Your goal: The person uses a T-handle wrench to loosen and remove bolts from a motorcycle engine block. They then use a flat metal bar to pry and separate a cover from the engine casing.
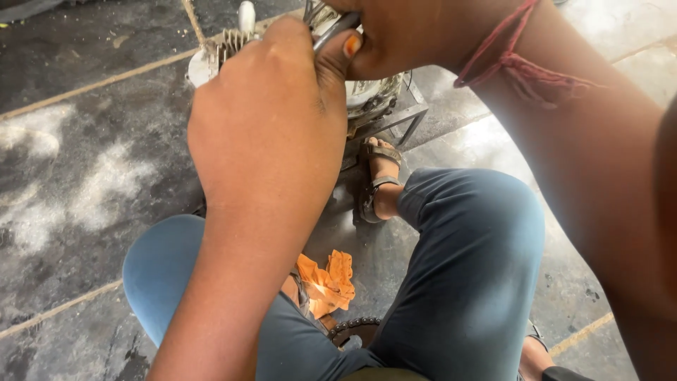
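My left hand point(271, 123) is closed around a thin grey metal tool point(336, 31) whose shaft shows between thumb and fingers. My right hand point(416, 32) presses against the same tool at the top of the frame; a red thread is tied round its wrist. Both hands hover over a small engine point(370, 95) with cooling fins, which stands on a metal frame on the floor. The hands hide most of the engine and the tool's tip.
I sit with my knees in blue jeans point(465, 268) spread apart, one sandalled foot point(379, 187) beside the engine's frame. An orange rag point(326, 282) and a toothed sprocket point(352, 329) lie on the stained concrete floor point(84, 183) between my legs.
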